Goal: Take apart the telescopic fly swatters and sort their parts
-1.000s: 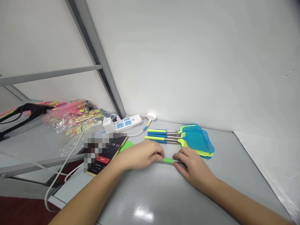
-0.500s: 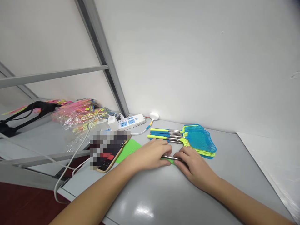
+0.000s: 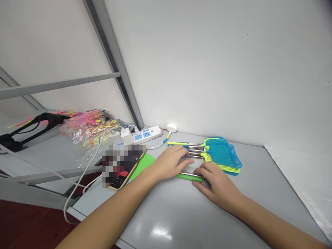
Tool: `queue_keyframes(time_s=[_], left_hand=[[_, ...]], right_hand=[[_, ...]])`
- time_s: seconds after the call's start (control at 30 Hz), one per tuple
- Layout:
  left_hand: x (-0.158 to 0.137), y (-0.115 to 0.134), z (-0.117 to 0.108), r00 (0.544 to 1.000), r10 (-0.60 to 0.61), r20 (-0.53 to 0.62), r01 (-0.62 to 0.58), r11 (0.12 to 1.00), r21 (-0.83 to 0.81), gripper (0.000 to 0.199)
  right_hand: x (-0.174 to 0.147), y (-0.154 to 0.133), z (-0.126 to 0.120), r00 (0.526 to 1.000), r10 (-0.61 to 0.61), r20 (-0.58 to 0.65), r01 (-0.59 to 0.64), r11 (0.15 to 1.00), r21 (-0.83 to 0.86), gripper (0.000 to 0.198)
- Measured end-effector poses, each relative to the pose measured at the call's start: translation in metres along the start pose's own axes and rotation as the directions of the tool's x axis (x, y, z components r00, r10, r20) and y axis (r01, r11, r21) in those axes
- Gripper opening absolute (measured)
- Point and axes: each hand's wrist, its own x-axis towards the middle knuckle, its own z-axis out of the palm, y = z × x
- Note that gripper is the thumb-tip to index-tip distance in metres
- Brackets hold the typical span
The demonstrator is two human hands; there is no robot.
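Note:
My left hand (image 3: 172,162) is open, thumb and fingers apart, in front of the handles of the stacked fly swatters (image 3: 223,155). Those have blue and yellow mesh heads, metal shafts and matching grips. Under my left forearm lies a green mesh swatter head (image 3: 145,162), partly hidden. A green handle (image 3: 189,177) lies flat on the table between my hands. Along it runs a thin metal rod (image 3: 190,174), its left part behind my left hand. My right hand (image 3: 212,180) has its fingers and thumb closed around the rod's right end, beside the handle's tip.
A phone (image 3: 127,166) lies left of my left forearm. Behind it are a white power strip (image 3: 146,135) with plugs and cables, and a round white device (image 3: 171,128). Bagged colourful items (image 3: 88,124) and a black frame (image 3: 49,121) are beyond the metal post (image 3: 114,58).
My left hand has let go of the metal rod and moved up toward the stacked swatter handles, its fingers spreading. More of the green handle shows. My right hand stays at the rod's end.

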Motion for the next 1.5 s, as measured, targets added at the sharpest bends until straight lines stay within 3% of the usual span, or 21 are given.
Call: queue_keyframes(time_s=[0.1, 0.27, 0.73, 1.23, 1.5], left_hand=[[0.003, -0.013, 0.001, 0.995, -0.046, -0.093, 0.055, 0.995, 0.086, 0.021], [0.004, -0.027, 0.008, 0.991, -0.088, -0.096, 0.100, 0.987, 0.128, 0.019], [0.006, -0.036, 0.021, 0.984, -0.137, -0.118, 0.152, 0.979, 0.133, 0.018], [0.009, -0.040, 0.026, 0.989, -0.119, -0.092, 0.130, 0.984, 0.121, 0.019], [0.010, -0.041, 0.026, 0.985, -0.120, -0.121, 0.133, 0.985, 0.107, 0.010]], right_hand=[[-0.001, 0.000, -0.001, 1.000, 0.009, 0.004, -0.010, 1.000, 0.009, 0.018], [-0.001, -0.001, -0.002, 1.000, 0.015, 0.013, -0.015, 0.999, 0.028, 0.018], [0.000, -0.004, -0.006, 1.000, -0.001, 0.011, 0.001, 1.000, 0.012, 0.019], [-0.002, -0.004, -0.006, 0.999, 0.025, 0.023, -0.026, 1.000, 0.017, 0.022], [-0.001, -0.003, -0.007, 1.000, 0.018, 0.024, -0.019, 0.999, 0.027, 0.021]])
